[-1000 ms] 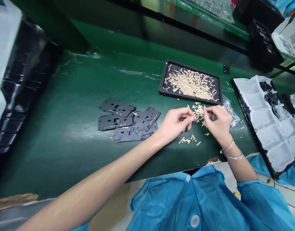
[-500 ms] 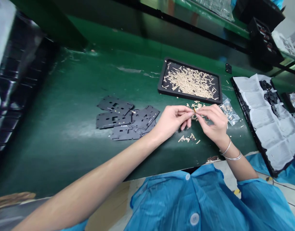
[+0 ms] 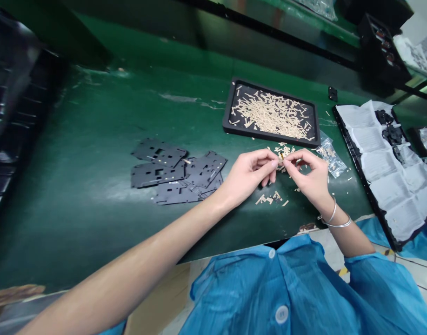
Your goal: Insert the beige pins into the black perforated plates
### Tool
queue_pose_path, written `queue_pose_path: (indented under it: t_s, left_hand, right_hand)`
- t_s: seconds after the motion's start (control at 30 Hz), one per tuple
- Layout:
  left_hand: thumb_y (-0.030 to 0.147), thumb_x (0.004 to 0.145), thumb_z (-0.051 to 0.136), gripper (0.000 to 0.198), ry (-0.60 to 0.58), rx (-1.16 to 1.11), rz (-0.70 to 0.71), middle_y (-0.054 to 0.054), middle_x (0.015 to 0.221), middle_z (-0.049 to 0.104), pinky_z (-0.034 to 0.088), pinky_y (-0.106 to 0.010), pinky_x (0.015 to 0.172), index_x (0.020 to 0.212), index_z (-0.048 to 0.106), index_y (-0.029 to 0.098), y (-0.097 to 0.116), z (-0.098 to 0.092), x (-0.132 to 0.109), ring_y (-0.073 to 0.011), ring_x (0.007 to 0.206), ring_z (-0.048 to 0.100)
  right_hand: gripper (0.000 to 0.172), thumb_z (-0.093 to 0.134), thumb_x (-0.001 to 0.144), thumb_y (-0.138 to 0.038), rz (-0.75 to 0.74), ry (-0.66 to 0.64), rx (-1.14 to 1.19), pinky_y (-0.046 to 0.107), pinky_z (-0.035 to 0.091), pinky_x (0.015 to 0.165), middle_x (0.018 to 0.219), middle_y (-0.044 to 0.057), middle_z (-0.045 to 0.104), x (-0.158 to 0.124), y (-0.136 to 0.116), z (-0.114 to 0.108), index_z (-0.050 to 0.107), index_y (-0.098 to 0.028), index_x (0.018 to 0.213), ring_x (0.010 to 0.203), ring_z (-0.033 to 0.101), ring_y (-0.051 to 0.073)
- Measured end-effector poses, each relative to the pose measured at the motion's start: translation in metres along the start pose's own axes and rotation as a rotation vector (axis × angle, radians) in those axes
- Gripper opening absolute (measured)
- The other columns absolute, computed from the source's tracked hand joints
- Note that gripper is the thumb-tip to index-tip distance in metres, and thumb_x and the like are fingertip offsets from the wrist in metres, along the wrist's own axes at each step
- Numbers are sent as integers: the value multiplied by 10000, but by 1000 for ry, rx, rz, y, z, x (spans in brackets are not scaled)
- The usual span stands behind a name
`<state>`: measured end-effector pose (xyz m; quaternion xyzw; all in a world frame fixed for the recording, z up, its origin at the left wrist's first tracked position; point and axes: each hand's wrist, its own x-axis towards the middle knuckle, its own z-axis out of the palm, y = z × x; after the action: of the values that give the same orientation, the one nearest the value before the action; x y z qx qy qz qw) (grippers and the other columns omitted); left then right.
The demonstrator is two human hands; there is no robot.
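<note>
My left hand (image 3: 253,172) and my right hand (image 3: 308,173) meet fingertip to fingertip above the green bench. Between them is a tiny yellow and dark piece (image 3: 282,156), too small to name. Thumb and forefinger of each hand are pinched at it. Under and behind the fingers lie loose beige strips (image 3: 285,150), partly hidden. A smaller scatter of strips and dark bits (image 3: 270,199) lies nearer the bench edge. Flat black plates (image 3: 161,173) with cut-outs overlap in a loose pile to the left of my left hand.
Behind my hands a black tray (image 3: 228,118) holds a heap of beige strips. A clear plastic bag (image 3: 332,158) lies right of my right hand. Farther right is a large black tray lined with white sheets (image 3: 384,177), with black parts on it. A small black part (image 3: 332,93) sits behind.
The fingertips of my two hands have parted slightly, and more of the small piece shows between them. The view has shifted a little; the plates and trays lie as before.
</note>
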<state>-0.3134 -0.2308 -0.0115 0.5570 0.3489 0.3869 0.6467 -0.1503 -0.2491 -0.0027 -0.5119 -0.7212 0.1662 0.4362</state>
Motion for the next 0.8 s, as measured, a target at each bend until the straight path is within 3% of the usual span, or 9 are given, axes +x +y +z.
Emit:
queue_pose_path:
  t_s: [0.17, 0.47, 0.8]
  left_hand:
    - [238, 863, 556, 110, 9, 26, -3, 23, 555, 569, 375, -196, 469, 815, 594, 148, 0, 0, -1, -65, 449, 455]
    - [215, 862, 536, 119, 89, 204, 64, 26, 576, 549, 358, -217, 503, 798, 618, 157, -1, 2, -4, -79, 498, 456]
    - [161, 838, 522, 152, 131, 427, 152, 28, 544, 548, 362, -238, 554, 695, 573, 164, 0, 2, -6, -94, 519, 477]
  right_hand:
    - [91, 655, 823, -168, -38, 56, -51, 245, 479, 536, 705, 2, 693, 0, 1, 1, 643, -189, 736, 606, 594, 118]
    - [86, 636, 872, -157, -418, 63, -269, 354, 544, 671, 787, 42, 741, -1, 7, 1, 688, -217, 838, 741, 669, 185]
    - [123, 587, 870, -129, -484, 36, -354, 338, 534, 643, 771, 47, 730, -3, 6, 3, 665, -207, 815, 718, 636, 183]
